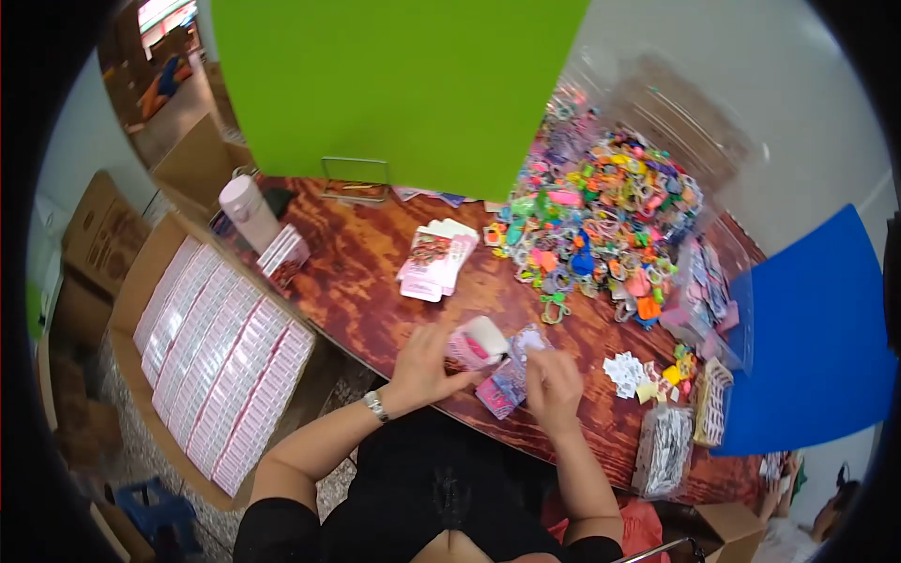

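My left hand (427,368), with a watch on its wrist, is at the left side of a small pink-and-white box (481,340). The box's top is open, and bright pink shows inside; thumb and fingers hold it from the side. Just right of it, my right hand (554,385) has its fingers curled together in a pinch. What they hold, if anything, is hidden. A purple-and-pink printed packet (507,385) lies on the table between the two hands. Beyond them lies a loose stack of printed cards (436,258).
A large heap of colourful small trinkets (610,216) covers the table's far right. White paper slips (623,374), a clear box of silvery packets (664,450) and a basket (713,403) sit right. A carton of pink boxes (221,361) stands left, near a pink bottle (249,211).
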The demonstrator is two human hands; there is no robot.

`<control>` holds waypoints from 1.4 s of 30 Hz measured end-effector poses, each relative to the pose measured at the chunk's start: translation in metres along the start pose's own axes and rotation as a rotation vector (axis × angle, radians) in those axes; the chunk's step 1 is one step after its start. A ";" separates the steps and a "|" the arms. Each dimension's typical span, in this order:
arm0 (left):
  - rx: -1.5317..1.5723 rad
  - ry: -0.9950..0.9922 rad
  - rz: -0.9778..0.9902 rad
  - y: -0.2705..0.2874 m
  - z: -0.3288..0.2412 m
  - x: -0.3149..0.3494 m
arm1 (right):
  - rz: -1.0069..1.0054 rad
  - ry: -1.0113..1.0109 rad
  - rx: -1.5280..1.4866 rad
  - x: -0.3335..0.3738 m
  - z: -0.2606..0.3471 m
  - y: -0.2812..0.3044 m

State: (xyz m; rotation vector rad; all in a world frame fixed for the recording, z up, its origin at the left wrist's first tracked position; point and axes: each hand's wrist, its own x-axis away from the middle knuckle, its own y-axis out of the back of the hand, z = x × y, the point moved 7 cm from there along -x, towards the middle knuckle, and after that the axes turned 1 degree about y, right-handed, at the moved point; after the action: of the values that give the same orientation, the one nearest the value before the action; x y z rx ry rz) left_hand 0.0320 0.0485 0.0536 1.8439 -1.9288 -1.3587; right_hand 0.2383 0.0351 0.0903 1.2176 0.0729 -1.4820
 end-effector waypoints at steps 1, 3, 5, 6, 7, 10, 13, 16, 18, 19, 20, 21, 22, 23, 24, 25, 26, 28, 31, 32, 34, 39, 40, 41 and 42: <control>0.068 0.076 -0.006 0.000 0.007 -0.002 | -0.016 -0.009 0.027 -0.004 -0.017 0.005; 0.169 0.196 0.001 -0.001 0.020 0.002 | -0.028 -0.392 0.020 -0.008 -0.080 0.015; 0.187 0.183 0.008 -0.007 0.020 0.002 | 0.070 -0.357 0.150 -0.009 -0.118 0.009; 0.195 0.189 0.007 -0.008 0.020 0.001 | 0.183 -0.317 0.263 -0.008 -0.134 -0.002; 0.188 0.194 0.010 -0.008 0.019 0.001 | 0.199 -0.346 0.232 -0.004 -0.147 -0.011; 0.223 0.241 0.043 -0.014 0.024 0.005 | 0.235 -0.347 0.291 -0.018 -0.150 -0.028; 0.201 0.241 0.051 -0.016 0.023 0.006 | 0.333 -0.435 0.321 -0.021 -0.174 -0.036; 0.223 0.251 0.064 -0.017 0.026 0.006 | 0.403 -0.475 0.282 -0.012 -0.194 -0.033; 0.233 0.261 0.061 -0.018 0.026 0.007 | 0.423 -0.477 0.221 -0.011 -0.195 -0.031; 0.211 0.264 0.073 -0.020 0.027 0.008 | 0.433 -0.459 0.203 -0.012 -0.195 -0.030; 0.188 0.264 0.088 -0.022 0.029 0.008 | 0.440 -0.443 0.185 -0.013 -0.192 -0.030; 0.189 0.263 0.091 -0.024 0.029 0.008 | 0.439 -0.447 0.186 -0.014 -0.192 -0.030; 0.183 0.256 0.097 -0.027 0.029 0.008 | 0.431 -0.425 0.193 -0.016 -0.190 -0.030; 0.178 0.246 0.104 -0.029 0.028 0.006 | 0.422 -0.405 0.202 -0.017 -0.189 -0.028; 0.180 0.244 0.108 -0.030 0.028 0.006 | 0.420 -0.408 0.204 -0.016 -0.193 -0.027; 0.189 0.246 0.110 -0.030 0.028 0.006 | 0.445 -0.371 0.211 -0.014 -0.197 -0.029; 0.195 0.251 0.110 -0.029 0.029 0.005 | 0.470 -0.331 0.216 -0.015 -0.195 -0.032; 0.202 0.254 0.112 -0.024 0.027 0.004 | 0.492 -0.356 0.220 -0.014 -0.197 -0.031; 0.205 0.249 0.103 -0.023 0.025 0.004 | 0.482 -0.342 0.226 -0.012 -0.197 -0.031; 0.200 0.238 0.096 -0.022 0.025 0.004 | 0.446 -0.308 0.226 -0.016 -0.190 -0.031; 0.191 0.247 0.099 -0.026 0.028 0.007 | 0.463 -0.264 0.304 -0.020 -0.178 -0.035; 0.183 0.240 0.111 -0.031 0.027 0.004 | 0.452 -0.185 0.507 -0.008 -0.190 -0.044; 0.196 0.228 0.095 -0.031 0.027 0.003 | 0.321 -0.122 0.409 -0.009 -0.190 -0.033; 0.206 0.221 0.078 -0.030 0.028 0.003 | 0.193 -0.057 0.305 -0.010 -0.189 -0.023; 0.204 0.230 0.075 -0.027 0.028 0.004 | 0.200 -0.054 0.299 -0.015 -0.182 -0.018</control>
State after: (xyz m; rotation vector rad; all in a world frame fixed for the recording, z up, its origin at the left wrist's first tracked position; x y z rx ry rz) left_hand 0.0327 0.0635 0.0178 1.8965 -2.0533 -0.9123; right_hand 0.3348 0.1675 0.0071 1.3782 -0.3090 -1.3808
